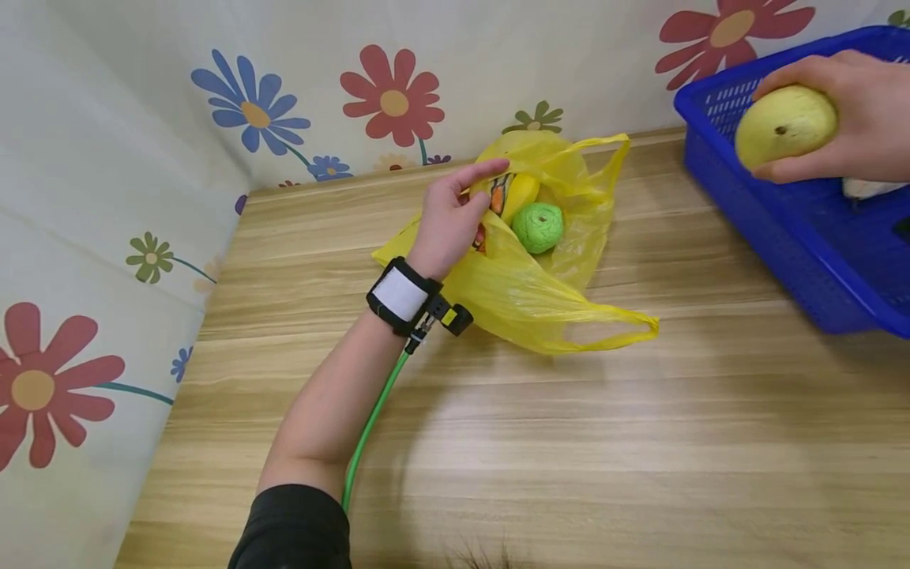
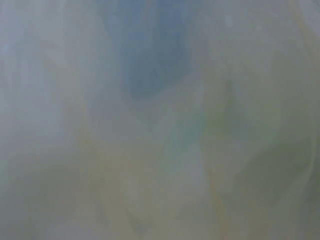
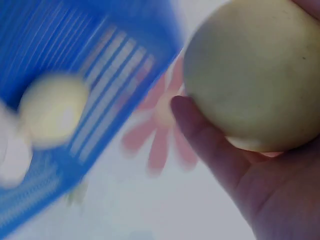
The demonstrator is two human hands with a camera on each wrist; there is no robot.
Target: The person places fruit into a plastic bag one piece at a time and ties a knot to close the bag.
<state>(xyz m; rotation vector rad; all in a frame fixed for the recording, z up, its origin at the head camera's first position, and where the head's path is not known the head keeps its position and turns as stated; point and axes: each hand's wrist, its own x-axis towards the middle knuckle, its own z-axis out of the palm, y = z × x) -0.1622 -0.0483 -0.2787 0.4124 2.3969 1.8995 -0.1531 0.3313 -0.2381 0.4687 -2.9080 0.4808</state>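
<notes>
My left hand (image 1: 455, 213) pinches the near-left rim of a yellow plastic bag (image 1: 512, 300), its index finger extended over the opening. Inside the bag lie a bumpy green ball (image 1: 538, 227), a smooth yellow item (image 1: 522, 194) and an orange-and-black patterned item (image 1: 500, 194), partly covered by plastic. At the upper right, my right hand (image 1: 863, 118) grips a round, pale yellow-green fruit (image 1: 785, 126) with a brown spot at its end. The fruit is held above the left side of a blue plastic basket (image 1: 768, 237). The left wrist view is too blurred to make anything out.
In the basket are another pale yellow round item (image 3: 54, 110) and a white item (image 3: 12, 152). One bag handle (image 1: 618, 328) lies on the wooden table (image 1: 569, 450) towards the right. A flower-patterned cloth (image 1: 284, 47) hangs behind and to the left.
</notes>
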